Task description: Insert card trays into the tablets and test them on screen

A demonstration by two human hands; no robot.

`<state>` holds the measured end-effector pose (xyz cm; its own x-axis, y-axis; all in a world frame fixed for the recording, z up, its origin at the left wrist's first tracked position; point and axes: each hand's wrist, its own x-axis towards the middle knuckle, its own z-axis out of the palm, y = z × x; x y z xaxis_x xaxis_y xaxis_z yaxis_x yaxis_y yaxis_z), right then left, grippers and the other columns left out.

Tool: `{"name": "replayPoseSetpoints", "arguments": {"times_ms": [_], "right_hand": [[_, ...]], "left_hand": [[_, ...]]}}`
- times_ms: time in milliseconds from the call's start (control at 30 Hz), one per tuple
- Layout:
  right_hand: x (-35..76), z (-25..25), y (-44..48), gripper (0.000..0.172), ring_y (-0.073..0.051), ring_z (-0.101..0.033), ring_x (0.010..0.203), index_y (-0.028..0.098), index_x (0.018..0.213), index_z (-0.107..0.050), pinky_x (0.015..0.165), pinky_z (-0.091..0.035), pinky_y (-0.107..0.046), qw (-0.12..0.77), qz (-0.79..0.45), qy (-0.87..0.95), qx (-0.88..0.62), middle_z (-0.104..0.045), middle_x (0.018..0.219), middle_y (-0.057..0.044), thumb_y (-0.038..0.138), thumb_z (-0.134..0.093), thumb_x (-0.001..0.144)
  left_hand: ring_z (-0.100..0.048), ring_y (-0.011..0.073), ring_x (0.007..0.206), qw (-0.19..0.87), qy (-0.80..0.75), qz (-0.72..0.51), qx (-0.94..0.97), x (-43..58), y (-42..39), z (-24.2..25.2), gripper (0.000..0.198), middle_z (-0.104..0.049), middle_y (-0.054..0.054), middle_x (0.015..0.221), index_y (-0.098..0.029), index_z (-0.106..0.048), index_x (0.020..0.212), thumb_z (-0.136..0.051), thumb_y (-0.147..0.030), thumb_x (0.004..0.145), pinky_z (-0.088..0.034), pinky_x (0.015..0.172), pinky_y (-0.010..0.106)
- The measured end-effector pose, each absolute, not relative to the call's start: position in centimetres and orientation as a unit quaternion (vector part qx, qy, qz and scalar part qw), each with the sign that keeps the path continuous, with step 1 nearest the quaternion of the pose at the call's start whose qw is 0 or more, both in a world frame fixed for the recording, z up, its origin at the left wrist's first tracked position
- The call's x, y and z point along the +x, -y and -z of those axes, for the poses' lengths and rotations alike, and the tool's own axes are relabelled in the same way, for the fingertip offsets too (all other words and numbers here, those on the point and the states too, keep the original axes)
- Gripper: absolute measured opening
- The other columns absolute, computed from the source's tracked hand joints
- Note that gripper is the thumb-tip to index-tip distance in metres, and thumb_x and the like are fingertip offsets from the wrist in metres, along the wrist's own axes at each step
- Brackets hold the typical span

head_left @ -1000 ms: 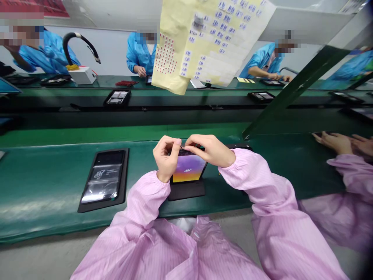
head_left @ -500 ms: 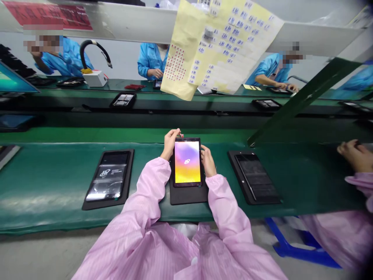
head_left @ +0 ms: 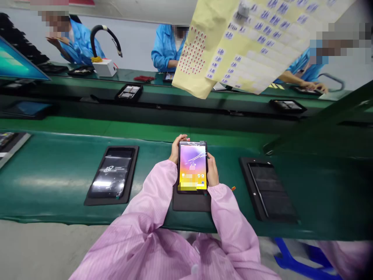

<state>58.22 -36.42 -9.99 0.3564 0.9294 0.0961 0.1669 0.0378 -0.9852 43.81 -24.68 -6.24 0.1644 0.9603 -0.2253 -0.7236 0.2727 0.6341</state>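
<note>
A lit tablet (head_left: pixel 192 160) shows a purple-to-yellow screen with small icons and glare across its upper part. It is above a dark flat pad (head_left: pixel 191 203) on the green bench. My left hand (head_left: pixel 176 149) is closed at the tablet's upper left edge, its fingertips beside a small red tab (head_left: pixel 188 139) at the top. At the right edge, my right hand (head_left: pixel 213 169) grips the side, some fingers hidden behind it. To the left lies a dark tablet (head_left: pixel 111 173) with a white logo, on its own pad. Another dark tablet (head_left: pixel 272 190) rests at the right.
The green bench (head_left: pixel 58 175) runs across the view. Beyond it is a darker conveyor strip with open device shells (head_left: pixel 129 91). Yellow paper sheets (head_left: pixel 198 58) hang overhead. A green post (head_left: pixel 320 116) slants at the right. People in blue work opposite. A small orange piece (head_left: pixel 233 188) lies right of my sleeve.
The tablet's screen has gone from a logo to a display with icons. My view has shifted, and the neighbour's hand at the right has left the picture. Both my hands remain on the tablet.
</note>
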Motion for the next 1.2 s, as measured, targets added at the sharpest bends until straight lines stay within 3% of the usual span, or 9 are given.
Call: {"name": "replayPoseSetpoints", "arguments": {"times_ms": [300,433,533,667,833,1200], "right_hand": [[58.2,9.8,36.2,0.063,-0.022,-0.058,0.113,0.018,0.129,-0.053,0.094,-0.048,-0.039,0.559,-0.263,0.481,-0.622,-0.059,0.127,-0.013,0.064,-0.029,0.093],[58.0,8.0,37.0,0.060,-0.026,-0.046,0.127,0.017,0.130,-0.053,0.109,-0.034,-0.048,0.563,-0.159,0.508,-0.632,-0.053,0.133,-0.016,0.061,-0.037,0.092],[56.7,5.9,37.7,0.056,-0.029,-0.036,0.137,0.018,0.133,-0.052,0.116,-0.019,-0.052,0.488,-0.049,0.602,-0.630,-0.047,0.142,-0.015,0.055,-0.040,0.092],[54.3,4.2,37.6,0.059,-0.030,-0.033,0.139,0.018,0.142,-0.043,0.118,-0.009,-0.056,0.334,0.069,0.709,-0.617,-0.042,0.148,-0.014,0.053,-0.032,0.096],[53.1,4.6,36.6,0.064,-0.030,-0.038,0.137,0.015,0.138,-0.048,0.118,-0.005,-0.057,0.262,0.056,0.735,-0.623,-0.046,0.145,-0.015,0.058,-0.025,0.097],[52.6,5.8,36.3,0.066,-0.033,-0.039,0.136,0.012,0.139,-0.048,0.115,-0.008,-0.061,0.222,0.055,0.743,-0.629,-0.045,0.146,-0.018,0.058,-0.028,0.097]], "left_hand": [[-0.061,0.0119,0.061,0.737,-0.277,-0.582,0.203,44.1,24.1,7.0,0.021,-0.062,0.000,0.064,-0.015,-0.064,0.077,-0.066,-0.035,0.075,-0.047,0.066,0.025],[-0.058,0.0095,0.057,0.731,-0.269,-0.592,0.206,44.2,24.2,6.7,0.014,-0.056,-0.003,0.056,-0.015,-0.063,0.071,-0.066,-0.028,0.074,-0.047,0.070,0.024],[-0.056,0.0086,0.056,0.730,-0.263,-0.596,0.207,44.3,24.2,6.5,0.013,-0.053,-0.004,0.054,-0.016,-0.061,0.068,-0.065,-0.026,0.074,-0.048,0.076,0.025],[-0.057,0.0095,0.059,0.730,-0.264,-0.595,0.208,44.2,24.2,6.4,0.012,-0.054,-0.004,0.056,-0.016,-0.061,0.070,-0.066,-0.026,0.074,-0.047,0.079,0.026],[-0.062,0.0127,0.068,0.730,-0.263,-0.594,0.211,44.1,24.0,6.9,0.014,-0.057,-0.003,0.059,-0.015,-0.063,0.074,-0.067,-0.029,0.072,-0.047,0.076,0.027],[-0.060,0.0112,0.062,0.719,-0.256,-0.605,0.228,44.1,23.7,7.2,0.013,-0.057,-0.003,0.057,-0.014,-0.065,0.072,-0.066,-0.028,0.072,-0.047,0.076,0.026]]}}
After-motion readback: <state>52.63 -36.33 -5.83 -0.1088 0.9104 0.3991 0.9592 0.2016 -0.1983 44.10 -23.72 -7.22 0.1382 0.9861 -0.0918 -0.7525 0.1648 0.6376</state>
